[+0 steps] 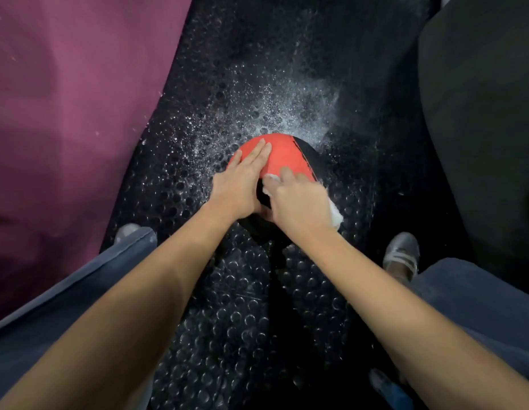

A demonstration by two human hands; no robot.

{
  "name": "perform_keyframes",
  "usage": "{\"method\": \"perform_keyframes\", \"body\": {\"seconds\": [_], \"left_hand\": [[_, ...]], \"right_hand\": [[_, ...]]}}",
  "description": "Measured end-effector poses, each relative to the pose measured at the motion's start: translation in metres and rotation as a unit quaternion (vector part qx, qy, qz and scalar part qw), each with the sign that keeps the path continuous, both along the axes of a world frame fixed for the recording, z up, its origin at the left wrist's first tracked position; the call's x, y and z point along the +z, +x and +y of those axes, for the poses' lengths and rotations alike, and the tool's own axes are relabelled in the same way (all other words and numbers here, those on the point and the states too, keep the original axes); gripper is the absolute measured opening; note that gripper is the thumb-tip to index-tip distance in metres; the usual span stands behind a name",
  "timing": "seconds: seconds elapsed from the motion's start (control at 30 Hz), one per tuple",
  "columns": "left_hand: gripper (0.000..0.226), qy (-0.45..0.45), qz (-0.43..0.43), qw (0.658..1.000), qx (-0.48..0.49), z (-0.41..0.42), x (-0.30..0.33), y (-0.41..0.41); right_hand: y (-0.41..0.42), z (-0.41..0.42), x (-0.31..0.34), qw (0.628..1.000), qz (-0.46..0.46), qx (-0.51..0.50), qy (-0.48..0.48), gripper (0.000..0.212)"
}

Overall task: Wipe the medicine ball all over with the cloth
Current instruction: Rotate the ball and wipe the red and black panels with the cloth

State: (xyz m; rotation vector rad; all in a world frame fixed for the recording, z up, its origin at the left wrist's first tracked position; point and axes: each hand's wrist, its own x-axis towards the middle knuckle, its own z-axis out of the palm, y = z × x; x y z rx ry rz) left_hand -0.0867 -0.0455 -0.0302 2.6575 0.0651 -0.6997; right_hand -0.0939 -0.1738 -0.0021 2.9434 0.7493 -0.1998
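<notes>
Two hands meet the round ball [282, 158]: left hand [239, 184] flat, right hand [301, 202] clutching crumpled cloth [335, 216].

Ball under your hands, cloth on its near right side.

Your ball [282, 156] is red with a black panel at its 3 o'clock side, a dashed seam between the two colours, and more black toward 6 o'clock. It sits on the floor between your feet. The cloth [334, 213] is white and crumpled, pressed against the ball at about 5 o'clock; one bit peeks out near the ball's middle, another bunch sticks out at the ball's right edge.
</notes>
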Motion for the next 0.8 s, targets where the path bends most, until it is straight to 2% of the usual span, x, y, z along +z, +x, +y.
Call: {"method": "perform_keyframes", "body": {"seconds": [0.03,0.17,0.27,0.43,0.5,0.53,0.63,0.67,0.7,0.8], "left_hand": [[0.135,-0.002,0.001,1.0,0.002,0.0,0.0,0.0],[0.141,0.005,-0.004,1.0,0.009,-0.001,0.0,0.0],[0.141,0.008,-0.009,0.999,0.045,-0.001,-0.003,-0.005],[0.136,-0.01,-0.017,0.986,0.167,-0.021,-0.001,-0.025],[0.131,-0.004,-0.027,0.979,0.2,-0.031,-0.001,-0.037],[0.127,0.001,-0.032,0.977,0.21,-0.034,-0.001,-0.041],[0.108,0.027,-0.04,0.976,0.213,-0.032,0.001,-0.046],[0.102,0.028,-0.045,0.976,0.21,-0.03,0.003,-0.044],[0.099,0.021,-0.053,0.977,0.205,-0.026,0.006,-0.041],[0.106,-0.029,-0.069,0.986,0.152,-0.013,0.014,-0.022]], "right_hand": [[0.001,-0.004,-0.003,1.0,0.011,-0.001,0.008,0.022],[0.022,-0.014,-0.007,0.976,0.029,-0.16,0.148,0.027],[0.024,-0.006,-0.013,0.972,0.037,-0.163,0.163,0.029],[0.026,-0.006,-0.013,0.959,0.085,-0.156,0.219,0.031],[0.026,-0.018,-0.018,0.913,0.102,-0.199,0.34,0.024],[0.027,-0.027,-0.02,0.87,0.111,-0.252,0.41,0.022],[0.025,-0.052,-0.023,0.702,0.182,-0.4,0.56,0.027],[0.024,-0.056,-0.024,0.68,0.206,-0.409,0.573,0.028],[0.023,-0.057,-0.025,0.689,0.212,-0.396,0.568,0.028],[0.025,-0.052,-0.035,0.784,0.159,-0.321,0.507,0.022]]}}
